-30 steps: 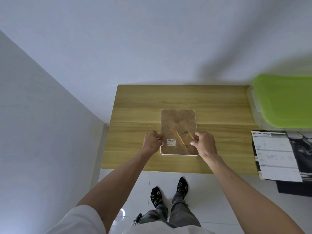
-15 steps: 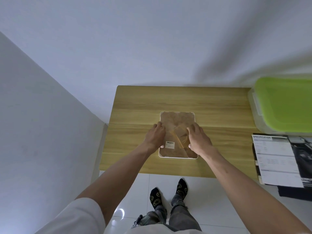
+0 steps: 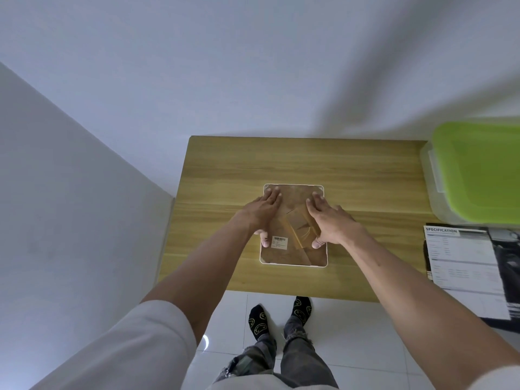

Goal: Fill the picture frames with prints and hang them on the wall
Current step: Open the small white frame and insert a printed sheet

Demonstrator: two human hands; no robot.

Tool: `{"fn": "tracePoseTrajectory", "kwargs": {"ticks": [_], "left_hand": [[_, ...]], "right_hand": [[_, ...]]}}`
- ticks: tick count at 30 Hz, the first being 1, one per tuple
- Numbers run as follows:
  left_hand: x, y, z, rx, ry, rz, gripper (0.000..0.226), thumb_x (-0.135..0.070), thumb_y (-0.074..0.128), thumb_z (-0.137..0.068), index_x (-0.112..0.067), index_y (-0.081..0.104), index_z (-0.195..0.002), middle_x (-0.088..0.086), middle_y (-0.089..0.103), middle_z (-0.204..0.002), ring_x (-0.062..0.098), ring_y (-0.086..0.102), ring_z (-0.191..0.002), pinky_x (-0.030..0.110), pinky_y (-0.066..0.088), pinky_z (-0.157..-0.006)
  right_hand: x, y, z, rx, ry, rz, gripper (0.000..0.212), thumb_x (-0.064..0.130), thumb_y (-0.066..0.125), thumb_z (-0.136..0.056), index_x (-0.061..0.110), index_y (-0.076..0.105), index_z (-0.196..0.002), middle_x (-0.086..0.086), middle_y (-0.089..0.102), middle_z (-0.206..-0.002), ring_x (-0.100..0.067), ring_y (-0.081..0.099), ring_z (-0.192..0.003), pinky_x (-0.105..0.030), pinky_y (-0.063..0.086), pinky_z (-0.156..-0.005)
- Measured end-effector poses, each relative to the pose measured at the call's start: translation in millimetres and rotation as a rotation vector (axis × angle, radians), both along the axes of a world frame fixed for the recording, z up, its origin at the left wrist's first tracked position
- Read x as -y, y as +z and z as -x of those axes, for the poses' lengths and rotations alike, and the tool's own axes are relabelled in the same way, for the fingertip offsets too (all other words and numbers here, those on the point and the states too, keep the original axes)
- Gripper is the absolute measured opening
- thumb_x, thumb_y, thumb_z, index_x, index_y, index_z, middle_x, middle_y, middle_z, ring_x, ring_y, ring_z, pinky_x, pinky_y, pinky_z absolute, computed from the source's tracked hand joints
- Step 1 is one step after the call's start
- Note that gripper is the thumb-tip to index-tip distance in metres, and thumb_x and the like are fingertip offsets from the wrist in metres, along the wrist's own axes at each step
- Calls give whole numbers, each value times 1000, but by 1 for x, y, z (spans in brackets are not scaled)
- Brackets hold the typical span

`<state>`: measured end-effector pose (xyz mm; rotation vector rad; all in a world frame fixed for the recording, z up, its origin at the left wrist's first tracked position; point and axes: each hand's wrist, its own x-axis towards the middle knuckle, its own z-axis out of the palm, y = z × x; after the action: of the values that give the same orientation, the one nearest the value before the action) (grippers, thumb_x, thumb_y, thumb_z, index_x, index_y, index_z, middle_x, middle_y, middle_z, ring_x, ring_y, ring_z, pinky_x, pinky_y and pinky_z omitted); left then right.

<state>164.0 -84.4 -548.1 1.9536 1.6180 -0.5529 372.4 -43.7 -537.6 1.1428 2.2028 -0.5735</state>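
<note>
While the picture frame (image 3: pixel 294 257) lies back-up at the centre of the counter (image 3: pixel 365 187), your left hand (image 3: pixel 266 211) and right hand (image 3: pixel 327 220) press it with fingers spread flat, gripping nothing, so you're probably mid-filling, and hanging on the wall (image 3: pixel 253 66) remains undone.

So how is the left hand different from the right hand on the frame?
The left hand lies over the picture frame's left edge, its thumb beside the barcode label; the right hand covers the folded stand on the right side. Both rest flat, fingers pointing toward the far corners.
</note>
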Motion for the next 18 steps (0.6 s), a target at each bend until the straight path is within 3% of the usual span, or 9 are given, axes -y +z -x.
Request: {"fn": "tracePoseTrajectory", "kwargs": {"ticks": [3,5,8,10,14,16,18], "left_hand": [[1,0,1,20,39,29,152,-35,94,-54,-12,-19,-153,0,-29,-159,17,-19,-148,41,29,-116],[1,1,1,17,47,35,152,-35,94,-54,-13,-20,-152,-2,-31,-158,16,-21,-148,42,30,-114],[2,0,1,4,47,19,154,-37,94,-51,-12,-19,-152,0,-29,-159,18,-19,-148,42,20,-120],[3,1,2,15,61,-4,153,-37,94,-50,-12,-16,-153,0,-26,-160,19,-19,-148,46,7,-122],[16,0,1,66,169,-43,138,-30,92,-58,-15,-5,-156,3,-21,-161,25,-20,-148,50,-3,-121],[28,-4,-2,175,335,-93,124,-28,89,-60,-16,10,-155,12,-3,-163,34,-4,-150,49,10,-121],[40,1,-9,347,577,-162,99,-33,79,-61,-15,33,-147,20,34,-146,40,30,-138,44,34,-110]], "right_hand": [[1,-1,9,43,-16,4,132,33,86,-74,9,-13,-157,-12,-26,-162,-25,-12,-153,-51,17,-121],[0,-1,14,65,-16,-3,132,31,86,-74,7,-15,-156,-14,-26,-162,-27,-12,-153,-48,23,-120],[2,-3,13,41,-24,-5,131,31,85,-75,7,-16,-155,-13,-28,-161,-27,-13,-153,-45,30,-118],[1,-2,7,-10,-46,11,131,31,85,-75,11,-15,-156,-8,-29,-161,-23,-14,-152,-47,22,-121],[14,-3,-20,-260,-231,12,117,33,85,-74,19,7,-160,0,-14,-166,-21,-4,-154,-42,19,-122],[33,-5,-32,-452,-454,39,94,30,77,-84,20,21,-158,0,0,-167,-17,7,-153,-30,18,-118],[54,-6,-34,-572,-624,-34,69,26,66,-92,16,35,-154,-5,22,-164,-17,21,-150,-18,16,-111]]}}
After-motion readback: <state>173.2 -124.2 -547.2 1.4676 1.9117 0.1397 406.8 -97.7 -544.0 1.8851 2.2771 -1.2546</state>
